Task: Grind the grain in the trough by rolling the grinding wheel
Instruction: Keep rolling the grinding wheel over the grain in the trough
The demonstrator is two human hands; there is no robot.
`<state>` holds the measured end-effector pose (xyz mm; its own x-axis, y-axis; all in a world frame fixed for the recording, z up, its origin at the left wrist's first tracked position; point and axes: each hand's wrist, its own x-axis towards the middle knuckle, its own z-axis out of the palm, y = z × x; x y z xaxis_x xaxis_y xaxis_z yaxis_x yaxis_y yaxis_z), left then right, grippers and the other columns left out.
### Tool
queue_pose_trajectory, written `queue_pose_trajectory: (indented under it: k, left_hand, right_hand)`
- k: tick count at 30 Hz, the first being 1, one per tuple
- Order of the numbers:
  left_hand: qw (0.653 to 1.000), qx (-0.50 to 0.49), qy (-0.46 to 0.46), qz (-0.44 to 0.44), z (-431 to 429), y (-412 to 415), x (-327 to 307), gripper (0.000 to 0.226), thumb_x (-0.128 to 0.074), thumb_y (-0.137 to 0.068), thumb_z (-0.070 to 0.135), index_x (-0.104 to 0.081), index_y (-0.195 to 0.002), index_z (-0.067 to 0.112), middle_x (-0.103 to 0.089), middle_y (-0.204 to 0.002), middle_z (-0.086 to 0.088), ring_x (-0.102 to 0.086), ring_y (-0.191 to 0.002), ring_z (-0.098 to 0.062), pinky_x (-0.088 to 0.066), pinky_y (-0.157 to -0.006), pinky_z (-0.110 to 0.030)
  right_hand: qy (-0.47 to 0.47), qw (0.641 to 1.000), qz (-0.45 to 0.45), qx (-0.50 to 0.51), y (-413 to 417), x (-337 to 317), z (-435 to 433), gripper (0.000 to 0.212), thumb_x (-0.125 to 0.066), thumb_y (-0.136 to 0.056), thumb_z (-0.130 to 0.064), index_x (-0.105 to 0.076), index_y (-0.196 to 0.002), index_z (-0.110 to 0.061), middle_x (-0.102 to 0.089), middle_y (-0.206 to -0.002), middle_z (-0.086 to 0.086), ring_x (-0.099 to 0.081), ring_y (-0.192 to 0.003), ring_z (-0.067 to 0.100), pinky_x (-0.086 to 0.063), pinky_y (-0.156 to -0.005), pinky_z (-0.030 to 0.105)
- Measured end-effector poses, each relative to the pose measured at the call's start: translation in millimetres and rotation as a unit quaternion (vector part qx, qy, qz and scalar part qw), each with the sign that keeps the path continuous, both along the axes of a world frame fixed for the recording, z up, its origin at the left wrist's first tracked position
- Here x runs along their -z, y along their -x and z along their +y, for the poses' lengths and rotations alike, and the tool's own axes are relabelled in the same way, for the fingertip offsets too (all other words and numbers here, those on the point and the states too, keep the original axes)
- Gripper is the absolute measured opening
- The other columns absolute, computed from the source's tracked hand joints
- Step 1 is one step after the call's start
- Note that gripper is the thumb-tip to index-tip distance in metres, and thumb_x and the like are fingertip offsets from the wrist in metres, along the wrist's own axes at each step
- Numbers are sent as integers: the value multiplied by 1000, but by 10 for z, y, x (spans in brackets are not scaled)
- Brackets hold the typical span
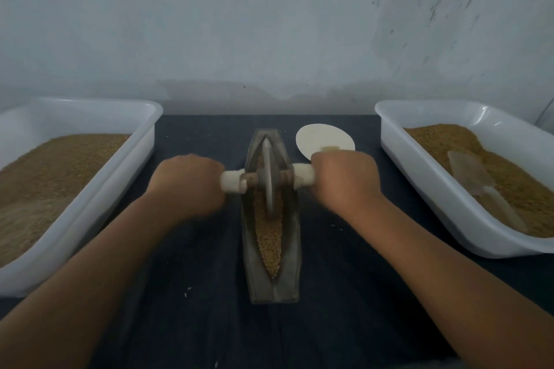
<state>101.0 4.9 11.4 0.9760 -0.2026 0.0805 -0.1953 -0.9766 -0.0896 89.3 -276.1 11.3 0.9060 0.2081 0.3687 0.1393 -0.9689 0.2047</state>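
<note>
Grinding wheel [269, 165] upright, grey, seemingly metal

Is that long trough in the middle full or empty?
Partly full: grain lies along the trough, around the grinding wheel.

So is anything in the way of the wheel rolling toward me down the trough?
Nothing visible blocks it. Only the grain lies in the trough on the near side of the grinding wheel, and that is what it has to crush.
</note>
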Motion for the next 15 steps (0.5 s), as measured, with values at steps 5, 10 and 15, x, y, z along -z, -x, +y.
queue_pose_trajectory:
  k: [5, 10, 15]
  left_hand:
    - [996, 72, -48, -3, 162, 469, -1, 26, -45, -74, 65, -48, -71, 39, -54, -63, 15, -48, -57, 2, -35, -51, -24]
    - [997, 37, -59, -44, -7, 2, -66, 24, -50, -75, 58, -51, -73, 34, -47, -66, 12, -55, -64, -16, -40, -57, -30]
    - [998, -3, -12, -60, -95, -354, -86, 30, -46, -71, 58, -49, -69, 28, -57, -74, 8, -56, -70, -24, -43, -64, -34]
  right_hand:
    - [-12, 999, 3, -37, 662, 204, -199, 28, -71, -71, -45, -46, -68, -32, -37, -51, -11, -40, -42, 9, -38, -39, 26]
    - [-24, 1000, 7, 4, 161, 182, -98, 19, -65, -86, -45, -57, -85, -28, -53, -68, -7, -53, -57, 19, -32, -47, 27]
    - [-34, 999, -1, 36, -322, 49, 44, 11, -63, -88, -33, -62, -88, -22, -44, -67, -5, -46, -61, 24, -19, -50, 27]
